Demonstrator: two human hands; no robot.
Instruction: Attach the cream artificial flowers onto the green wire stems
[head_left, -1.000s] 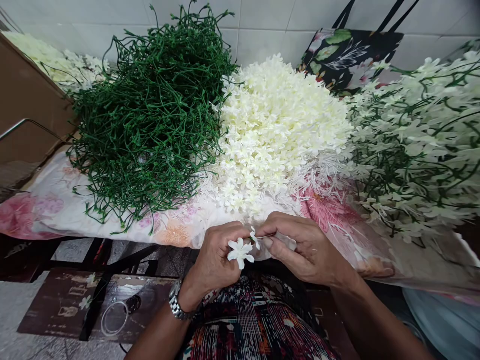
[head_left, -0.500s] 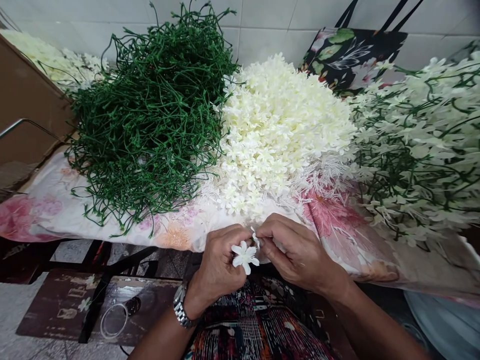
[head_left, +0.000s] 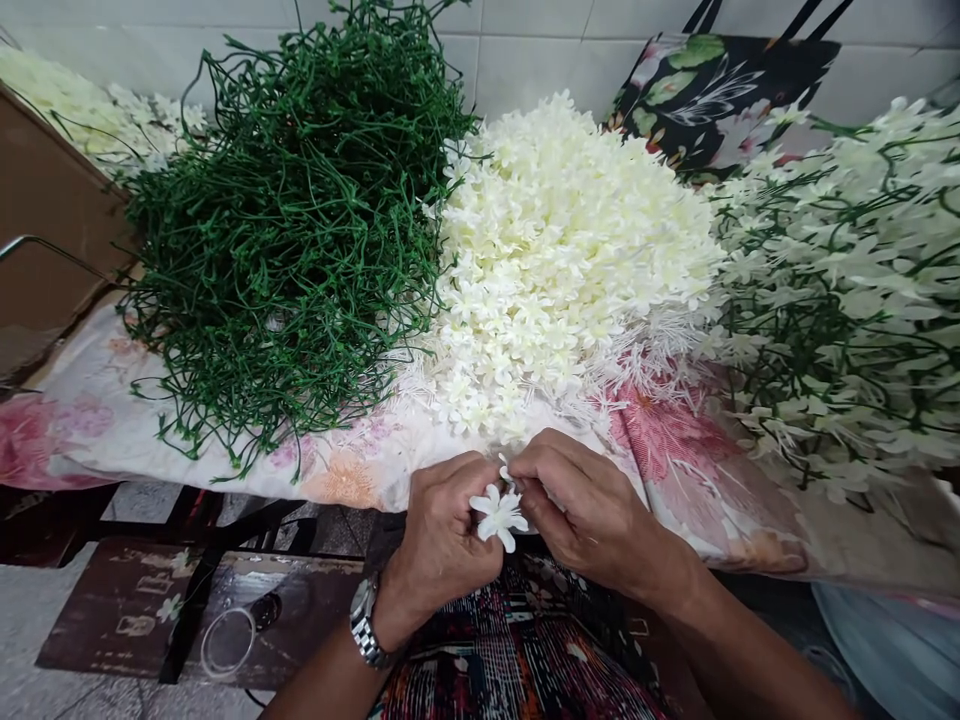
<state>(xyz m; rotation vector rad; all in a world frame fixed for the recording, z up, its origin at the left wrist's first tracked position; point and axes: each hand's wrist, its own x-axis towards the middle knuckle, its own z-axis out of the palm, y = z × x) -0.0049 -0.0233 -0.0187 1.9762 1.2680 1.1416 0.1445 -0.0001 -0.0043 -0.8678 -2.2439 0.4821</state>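
My left hand point(head_left: 454, 525) is closed round a piece whose stem is hidden in the fist; a white artificial flower point(head_left: 499, 517) sticks out by its thumb. My right hand point(head_left: 585, 505) pinches a second small white flower point(head_left: 505, 468) right beside it, the fingertips of both hands nearly meeting. Beyond the hands lies a heap of loose white blossoms point(head_left: 570, 240). To its left rises a tangled pile of green plastic stems point(head_left: 292, 240). White flowers on green stems point(head_left: 847, 300) are heaped at the right.
A flowered cloth point(head_left: 337, 480) covers the work surface. At the far left stands a cardboard box point(head_left: 52, 220). A black floral bag point(head_left: 720, 100) leans on the tiled wall. Below left, a clear round ring-like object point(head_left: 227, 642) sits on a brown wooden bench point(head_left: 315, 590).
Both hands stay together in nearly the same place. The flower at my left thumb has turned slightly and shifted a little to the right. The view has moved slightly.
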